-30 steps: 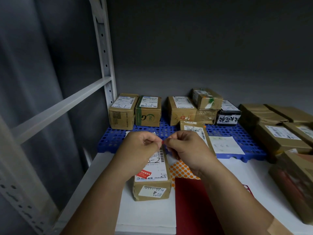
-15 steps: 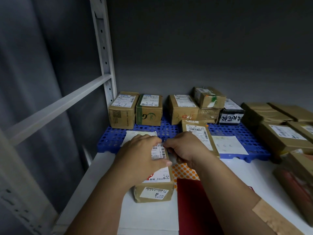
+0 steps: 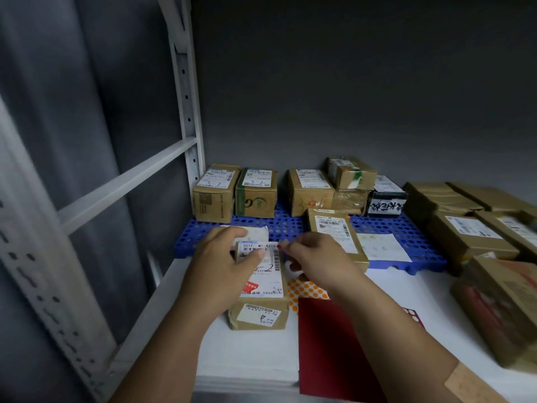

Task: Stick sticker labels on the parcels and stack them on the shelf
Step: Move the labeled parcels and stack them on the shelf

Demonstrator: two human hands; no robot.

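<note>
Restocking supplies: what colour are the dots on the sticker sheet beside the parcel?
Orange dots on the sticker sheet, head view.

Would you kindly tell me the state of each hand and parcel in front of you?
left hand: resting on the near parcel, thumb across its label
right hand: pinching a small red sticker
near parcel: lying flat on the white shelf
black parcel: on the blue mat

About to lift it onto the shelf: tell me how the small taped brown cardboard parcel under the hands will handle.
The small taped brown cardboard parcel looks boxy and stiff, so it probably keeps its shape. It lies flat on the white shelf board, so it is unlikely to roll or tip. Its glossy tape may be slippery; the left hand spans it, suggesting it is light.
</note>
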